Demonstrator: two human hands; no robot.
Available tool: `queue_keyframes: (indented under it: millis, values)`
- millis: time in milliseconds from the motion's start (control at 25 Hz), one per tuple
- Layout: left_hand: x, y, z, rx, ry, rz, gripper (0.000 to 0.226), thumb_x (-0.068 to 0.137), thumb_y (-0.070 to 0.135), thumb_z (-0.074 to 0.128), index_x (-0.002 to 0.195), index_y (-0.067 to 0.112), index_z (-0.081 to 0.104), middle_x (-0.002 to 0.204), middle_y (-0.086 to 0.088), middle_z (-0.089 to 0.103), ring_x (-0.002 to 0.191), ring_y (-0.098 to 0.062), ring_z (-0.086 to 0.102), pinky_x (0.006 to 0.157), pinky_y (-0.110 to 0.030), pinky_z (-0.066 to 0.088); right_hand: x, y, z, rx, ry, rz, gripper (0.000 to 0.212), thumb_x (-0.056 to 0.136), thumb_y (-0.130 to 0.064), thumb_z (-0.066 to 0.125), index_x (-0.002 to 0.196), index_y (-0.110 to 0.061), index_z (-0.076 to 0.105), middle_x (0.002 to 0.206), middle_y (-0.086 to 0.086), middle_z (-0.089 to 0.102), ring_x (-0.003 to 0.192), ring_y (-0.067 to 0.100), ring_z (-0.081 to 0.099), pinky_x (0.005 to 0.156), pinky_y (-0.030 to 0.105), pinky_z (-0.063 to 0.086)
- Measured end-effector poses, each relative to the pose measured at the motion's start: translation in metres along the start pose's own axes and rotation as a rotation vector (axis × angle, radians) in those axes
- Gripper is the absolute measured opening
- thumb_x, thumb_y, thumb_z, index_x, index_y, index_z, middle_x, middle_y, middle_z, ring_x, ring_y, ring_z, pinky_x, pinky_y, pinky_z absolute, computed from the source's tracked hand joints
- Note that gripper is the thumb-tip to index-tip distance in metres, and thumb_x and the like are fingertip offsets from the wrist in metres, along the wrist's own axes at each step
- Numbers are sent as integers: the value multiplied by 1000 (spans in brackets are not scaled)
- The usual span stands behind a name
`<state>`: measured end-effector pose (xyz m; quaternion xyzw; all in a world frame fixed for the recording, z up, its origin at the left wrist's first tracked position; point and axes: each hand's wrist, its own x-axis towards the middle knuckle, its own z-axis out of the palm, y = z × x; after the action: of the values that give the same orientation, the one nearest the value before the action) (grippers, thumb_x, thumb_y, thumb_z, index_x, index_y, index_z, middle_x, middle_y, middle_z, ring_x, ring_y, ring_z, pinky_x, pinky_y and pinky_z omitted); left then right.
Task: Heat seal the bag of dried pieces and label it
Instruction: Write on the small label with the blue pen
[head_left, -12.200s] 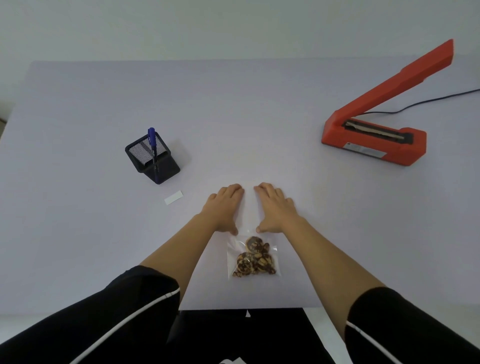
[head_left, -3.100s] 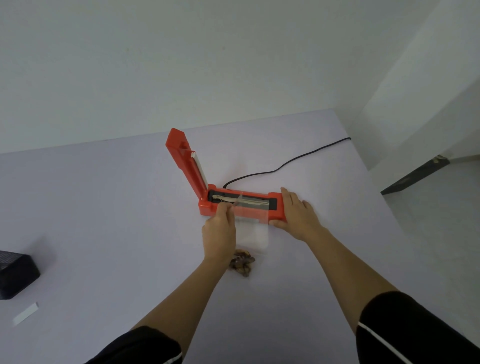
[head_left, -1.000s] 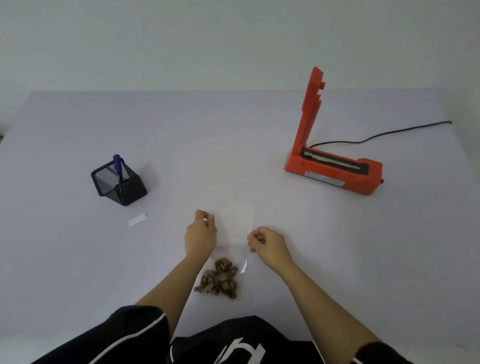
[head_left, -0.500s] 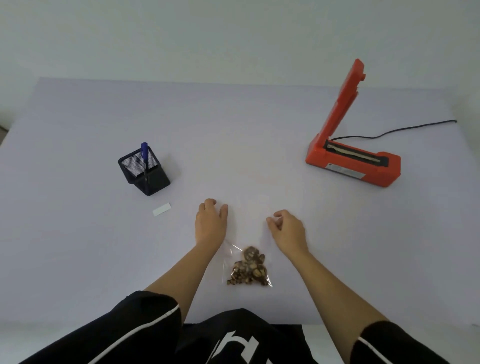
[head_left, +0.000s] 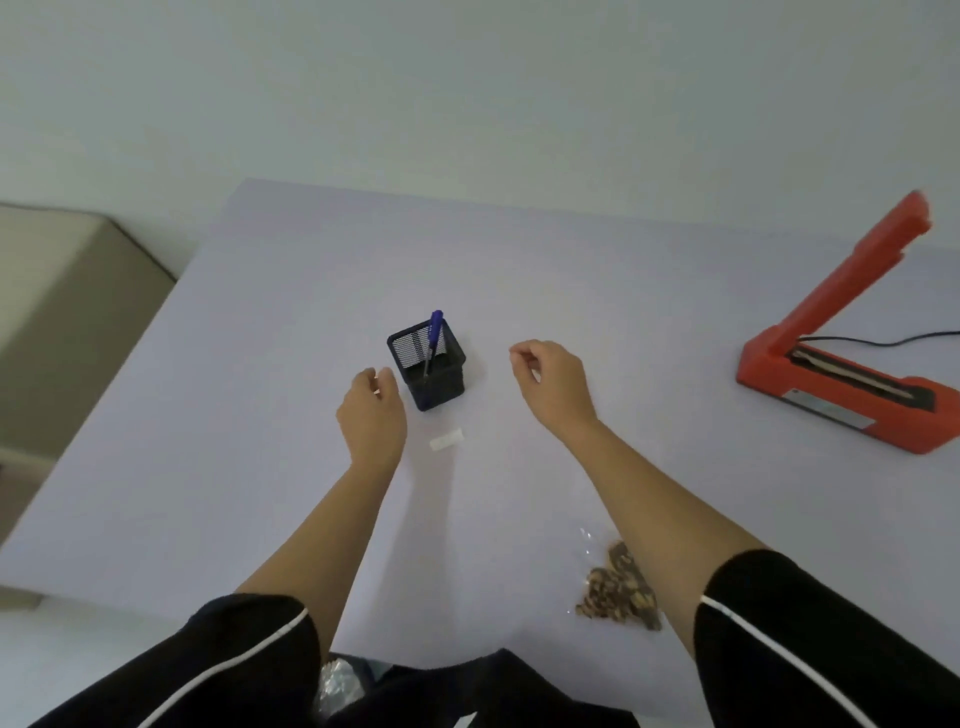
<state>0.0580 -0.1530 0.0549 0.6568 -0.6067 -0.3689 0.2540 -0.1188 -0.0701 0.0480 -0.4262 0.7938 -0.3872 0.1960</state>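
Observation:
The clear bag of brown dried pieces (head_left: 618, 590) lies on the table near its front edge, partly under my right forearm. A small white label (head_left: 445, 439) rests flat just in front of a black mesh pen holder (head_left: 427, 371) with a blue pen (head_left: 432, 338) standing in it. My left hand (head_left: 371, 410) hovers left of the holder, fingers loosely curled and empty. To the holder's right my right hand (head_left: 553, 382) is raised, fingers curled, holding nothing. The orange heat sealer (head_left: 841, 379) stands at the right with its arm raised.
The sealer's black cord (head_left: 883, 340) runs off to the right. The pale table (head_left: 260, 415) ends at its left edge, where a beige piece of furniture (head_left: 67, 312) stands. A white wall lies behind.
Both hands have left the bag and moved forward and left, to either side of the pen holder. My view has swung left, so the bag now lies near my right forearm.

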Motion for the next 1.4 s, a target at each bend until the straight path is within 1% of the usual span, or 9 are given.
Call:
queue_keyframes:
  millis: [120, 320, 640, 800, 880, 1040, 1240, 1320, 1400]
  values:
    - [25, 7, 1, 134, -186, 31, 34, 96, 26, 38, 75, 1, 49, 64, -6, 48, 69, -27, 44, 55, -30, 32, 37, -34, 27, -60, -132, 4, 38, 94, -27, 49, 127, -11, 51, 129, 10, 57, 118, 22, 53, 99, 27, 36]
    - [38, 13, 7, 107, -243, 33, 28, 93, 13, 41, 79, 0, 62, 72, -14, 58, 68, -28, 49, 62, -29, 37, 80, -53, 58, -82, -207, -4, 46, 89, -25, 57, 132, -12, 47, 135, 9, 53, 127, 24, 46, 107, 32, 33]
    - [42, 8, 5, 110, -266, -2, 27, 95, 20, 40, 89, 4, 61, 82, -13, 60, 79, -30, 52, 66, -30, 38, 77, -75, 40, 135, -29, -48, 18, 83, -13, 64, 101, -10, 69, 99, 8, 70, 86, 17, 68, 84, 24, 51]
    - [33, 20, -15, -18, -193, 259, 37, 95, 26, 49, 128, 8, 52, 125, -8, 56, 115, -23, 52, 98, -38, 45, 69, -94, -13, 200, 236, -132, 21, 85, -13, 62, 105, -9, 68, 91, 1, 63, 75, 2, 61, 75, 4, 44]
    - [22, 34, -25, -34, -302, 408, 35, 91, 27, 56, 124, 15, 55, 113, 3, 57, 104, -14, 56, 92, -27, 46, 64, -104, -34, 230, 290, -147, 22, 86, -14, 62, 107, -9, 67, 91, -1, 62, 74, -4, 60, 74, 2, 43]
    - [6, 57, -29, -265, -410, 285, 23, 88, 22, 63, 110, 20, 60, 88, 13, 66, 76, 5, 63, 68, -5, 47, 55, -117, -50, 318, 317, -96, 22, 88, -18, 61, 108, -12, 67, 94, 0, 65, 77, -13, 60, 76, 3, 43]
    - [-11, 67, -35, -469, -370, 251, 8, 87, 13, 63, 86, 20, 68, 77, -1, 69, 69, -5, 65, 64, -12, 50, 34, -119, -48, 504, 333, 37, 18, 87, -37, 58, 103, -27, 58, 85, -6, 65, 72, 2, 62, 70, 19, 52]
    - [-18, 67, -37, -406, -409, 336, 18, 87, 15, 63, 80, 32, 66, 73, 3, 69, 74, -15, 67, 73, -24, 53, 25, -117, -37, 501, 278, 126, 22, 87, -46, 54, 79, -25, 57, 66, -8, 59, 57, 10, 55, 60, 31, 49]
    - [-23, 68, -36, -347, -448, 405, 23, 88, 17, 62, 76, 37, 64, 66, 10, 67, 69, -13, 67, 75, -30, 54, 17, -115, -27, 470, 261, 213, 44, 91, -42, 48, 55, -17, 54, 47, -7, 53, 42, 8, 48, 53, 29, 43]
